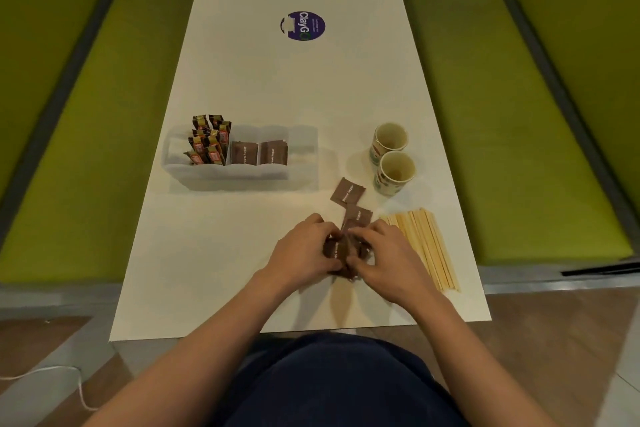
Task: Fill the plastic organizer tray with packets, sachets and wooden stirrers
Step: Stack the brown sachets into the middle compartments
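both hands meet over the near part of the white table (277, 87), a little right of its middle. the left hand (304, 246) and the right hand (384, 260) have fingers curled round a small bundle of brown sugar sachets (341, 250), clasping it from either side. the bundle is blurred, so how many it holds i cannot tell. two loose sachets (347, 191) lie flat just beyond the fingertips, one overlapping the other and trailing toward the paper cups (396, 170).

the plastic organizer tray (242, 173) stands further out and to the left, its left end close to the table's left edge. stick packets (209, 140) stand upright in a compartment toward its left end. two stacks of tray sachets (259, 152) stand in the compartments just right of them. a broad strip of white tabletop runs between the tray's near wall and the hands.

the wooden stirrers (426, 246) lie in a flat row just beside the right hand. they slant toward the table's right edge, and their near ends come close to it. the two cups stand upright and touching, beyond the stirrers and well right of the tray.

a round purple sticker (303, 25) lies on the far stretch of the table. green benches (86, 149) flank both long edges.
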Available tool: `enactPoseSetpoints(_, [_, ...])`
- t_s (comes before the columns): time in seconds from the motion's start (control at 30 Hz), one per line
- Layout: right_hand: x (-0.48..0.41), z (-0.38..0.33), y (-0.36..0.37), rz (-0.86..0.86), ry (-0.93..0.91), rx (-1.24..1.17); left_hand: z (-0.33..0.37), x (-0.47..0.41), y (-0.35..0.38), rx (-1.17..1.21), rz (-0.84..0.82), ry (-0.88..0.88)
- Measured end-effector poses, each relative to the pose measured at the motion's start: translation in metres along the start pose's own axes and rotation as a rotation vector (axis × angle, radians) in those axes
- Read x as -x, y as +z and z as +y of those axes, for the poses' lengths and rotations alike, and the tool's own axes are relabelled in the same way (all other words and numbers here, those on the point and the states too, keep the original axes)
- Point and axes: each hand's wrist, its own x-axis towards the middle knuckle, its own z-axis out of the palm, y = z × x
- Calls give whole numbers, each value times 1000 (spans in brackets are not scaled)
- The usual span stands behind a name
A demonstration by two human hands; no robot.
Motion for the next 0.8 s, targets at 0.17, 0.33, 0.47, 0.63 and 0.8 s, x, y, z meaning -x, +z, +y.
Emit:
enactPoseSetpoints(0.17, [1,0,1,-48,-19,76,-6,4,2,115,40,-27])
enactPoseSetpoints(0.33, [-4,-1,-1,-10,-21,28,-16,12,-2,297,88,-103])
enactPoseSetpoints(0.47, [-6,-3,-1,52,-15,-14,-19,18,-6,387,178,-172])
enactPoseSetpoints(0.63, [-12,-10,-5,104,29,-118,-21,24,-25,469,290,-190])
enactPoseSetpoints(0.8, [-14,-23,-11,180,4,-237,-30,28,-62,497,457,-186])
